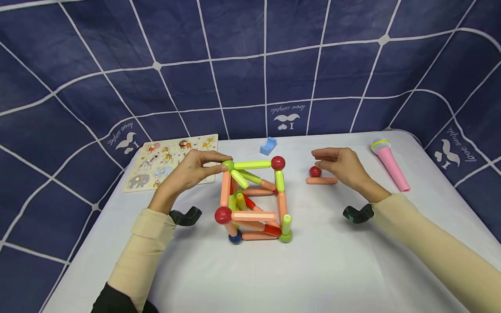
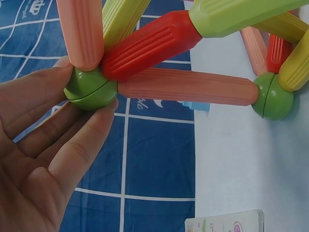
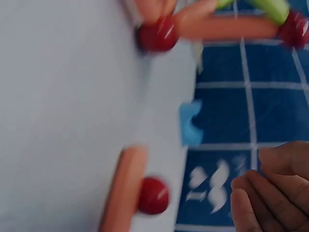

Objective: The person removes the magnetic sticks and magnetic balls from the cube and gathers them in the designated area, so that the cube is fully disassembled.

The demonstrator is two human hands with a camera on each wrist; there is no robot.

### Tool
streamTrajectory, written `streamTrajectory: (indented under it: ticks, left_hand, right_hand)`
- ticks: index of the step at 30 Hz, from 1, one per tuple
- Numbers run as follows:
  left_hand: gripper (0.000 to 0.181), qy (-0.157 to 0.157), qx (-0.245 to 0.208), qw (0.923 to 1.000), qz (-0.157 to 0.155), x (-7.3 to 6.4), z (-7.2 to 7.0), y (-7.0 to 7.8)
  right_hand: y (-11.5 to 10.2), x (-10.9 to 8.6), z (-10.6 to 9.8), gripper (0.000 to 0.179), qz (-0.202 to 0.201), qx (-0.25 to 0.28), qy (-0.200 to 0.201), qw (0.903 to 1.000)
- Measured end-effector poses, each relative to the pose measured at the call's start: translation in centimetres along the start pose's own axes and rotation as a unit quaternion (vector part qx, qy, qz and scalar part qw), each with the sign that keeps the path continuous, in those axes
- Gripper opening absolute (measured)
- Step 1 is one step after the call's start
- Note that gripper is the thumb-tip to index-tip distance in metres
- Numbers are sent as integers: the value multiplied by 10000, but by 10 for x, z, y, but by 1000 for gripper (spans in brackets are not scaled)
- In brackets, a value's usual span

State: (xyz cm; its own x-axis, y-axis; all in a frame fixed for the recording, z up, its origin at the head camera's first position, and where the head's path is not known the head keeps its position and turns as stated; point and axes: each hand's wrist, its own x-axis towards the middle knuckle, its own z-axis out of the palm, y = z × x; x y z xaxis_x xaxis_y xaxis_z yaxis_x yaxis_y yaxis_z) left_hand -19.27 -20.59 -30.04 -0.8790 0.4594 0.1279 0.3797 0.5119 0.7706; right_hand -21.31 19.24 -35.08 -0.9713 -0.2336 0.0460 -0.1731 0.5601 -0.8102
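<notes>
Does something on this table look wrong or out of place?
Yes, the frame at its near right corner: an orange rod and the lime rod on the green ball have bare ends, so it looks incomplete.

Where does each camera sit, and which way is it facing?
Head: on the person's head, facing forward and down at the stick-and-ball frame; left hand, right hand and forearms show.
Left wrist: worn there, facing the green ball its hand pinches; that hand shows at left.
Right wrist: worn there, facing the loose red ball and orange stick; part of that hand shows at lower right.
Head and right wrist share the loose red ball and orange stick.
</notes>
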Motion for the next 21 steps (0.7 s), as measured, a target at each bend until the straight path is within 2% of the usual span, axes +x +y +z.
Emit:
streamTrajectory:
  ticks: [3, 5, 11, 16, 19, 21]
  left_hand:
    - [30, 4, -9, 10000, 17, 0, 0, 0]
    - [30, 13, -10, 10000, -2, 0, 0, 1]
    - [30, 6, -20, 10000, -35, 0, 1, 0]
    - [31, -25, -10, 10000, -45, 1, 0, 1]
    - [30, -20, -52, 10000, -39, 0, 0, 1]
    - [30, -5, -77, 10000, -38, 0, 0, 1]
  right_hand:
    - [-28, -14, 8, 33, -320, 382, -139, 9987]
    - [-47, -24, 15, 31, -524, 433, -297, 9972]
    - [-92, -54, 40, 29, -1192, 124, -941, 9883]
    - [-119, -68, 60, 33, -1578, 172, -1697, 9726]
    - [-131, -68, 72, 35, -2059, -37, -1892, 9601]
    - [-136, -67, 80, 35, -2460, -312, -1859, 9508]
